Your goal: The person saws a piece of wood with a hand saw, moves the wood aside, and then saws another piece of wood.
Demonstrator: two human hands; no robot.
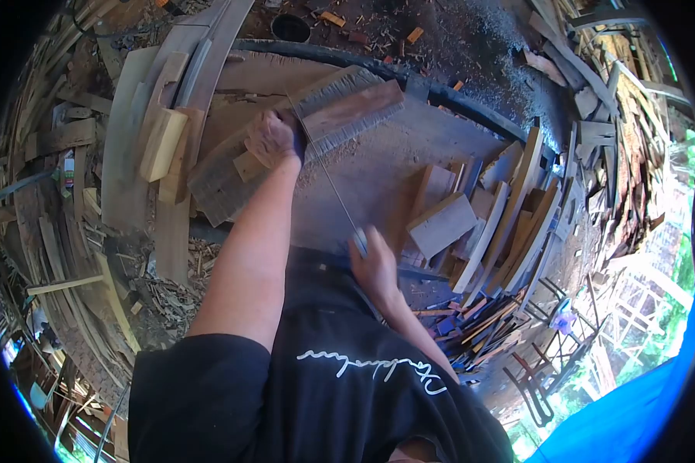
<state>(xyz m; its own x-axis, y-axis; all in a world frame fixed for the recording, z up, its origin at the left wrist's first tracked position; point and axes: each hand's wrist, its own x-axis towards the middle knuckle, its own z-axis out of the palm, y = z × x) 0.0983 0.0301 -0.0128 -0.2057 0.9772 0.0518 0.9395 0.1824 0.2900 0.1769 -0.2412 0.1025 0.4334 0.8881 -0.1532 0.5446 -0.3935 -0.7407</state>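
My right hand (375, 264) is closed around the pale handle of a handsaw. The thin saw blade (328, 174), seen nearly edge-on, slants away and up to the wood in front of me. My left hand (273, 137) presses down with bent fingers on a wooden board (353, 110), just left of the blade. Beneath it lies a wider, rough-edged plank (216, 187), set diagonally. A small pale wood block (247, 166) sits beside my left wrist. The blade crosses the board next to my left hand; how deep it is cut cannot be seen.
The wood lies on a dusty workbench (340, 204). Long planks and blocks (162, 147) stand at the left. Cut boards (442, 224) are piled at the right. Offcuts and shavings (174, 278) litter the ground, and a dark round container (291, 28) stands beyond the bench.
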